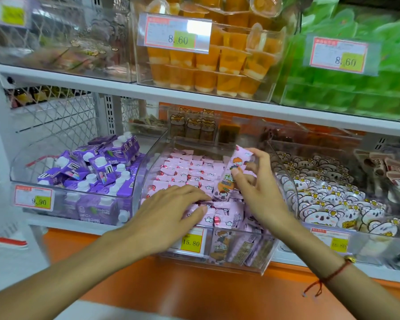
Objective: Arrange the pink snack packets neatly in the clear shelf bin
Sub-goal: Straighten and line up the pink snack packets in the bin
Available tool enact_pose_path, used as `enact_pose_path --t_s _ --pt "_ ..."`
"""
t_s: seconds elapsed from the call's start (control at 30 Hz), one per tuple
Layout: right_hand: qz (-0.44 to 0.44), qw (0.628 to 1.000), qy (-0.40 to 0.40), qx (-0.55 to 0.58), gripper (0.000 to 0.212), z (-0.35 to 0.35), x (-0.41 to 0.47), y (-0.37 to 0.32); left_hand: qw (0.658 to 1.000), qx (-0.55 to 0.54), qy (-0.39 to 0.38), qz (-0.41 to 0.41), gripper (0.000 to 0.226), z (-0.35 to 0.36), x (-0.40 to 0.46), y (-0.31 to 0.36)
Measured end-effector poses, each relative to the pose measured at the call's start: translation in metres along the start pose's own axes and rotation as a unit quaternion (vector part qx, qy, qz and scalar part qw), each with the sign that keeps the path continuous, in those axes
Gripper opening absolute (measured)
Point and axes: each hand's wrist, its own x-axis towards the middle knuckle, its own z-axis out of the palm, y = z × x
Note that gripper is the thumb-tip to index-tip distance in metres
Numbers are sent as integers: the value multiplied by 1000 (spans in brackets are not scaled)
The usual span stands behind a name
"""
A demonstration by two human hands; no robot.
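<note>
The left hand (171, 211) lies flat with straight fingers on the pink packets (189, 172) at the front of the clear bin (240, 262), centre frame; the right hand (254, 181) pinches one upright packet (237, 165) above the bin's right side. The bin sits on a white shop shelf (125, 88) edged in orange. Left stands a bin of purple cartons (97, 167), right a bin of white bear packets (321, 192); orange jelly cups (217, 65) fill the bin above.
</note>
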Motion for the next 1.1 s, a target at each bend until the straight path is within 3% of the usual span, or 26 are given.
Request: enact_pose_path --t_s 0.13,0.27,0.43,0.57,0.73,0.83,0.9,1.0,1.1 --pt "-51 987 -73 -130 33 -15 7 -7 1000 -3 -4 -3 34 0 0 -1" --pt "-67 967 -87 -229 29 -20 11 -8 1000 -5 -2 -4 34 0 0 -1" --pt "-84 893 -181 -404 32 -9 5 11 1000 -15 -4 -6 32 -1 0 -1" --pt "-90 884 -203 -411 37 -18 5 12 1000 -24 -3 -9 31 -1 1 -1" --pt "-81 932 -229 -270 43 -34 0 -1 1000 -25 -5 -18 31 -1 1 -2" --pt "-95 903 -259 -329 49 -23 -4 1 999 -32 -4 -20 30 -1 1 -3" --pt "-112 890 -234 -376 50 -15 -7 5 999 -38 -3 -21 30 -2 2 -3" --pt "-122 885 -203 -401 48 -10 -8 7 999 -38 -1 -23 29 -2 3 -3" --pt "-103 889 -231 -381 48 -13 -5 7 999 -33 15 -15 29 0 4 -2"
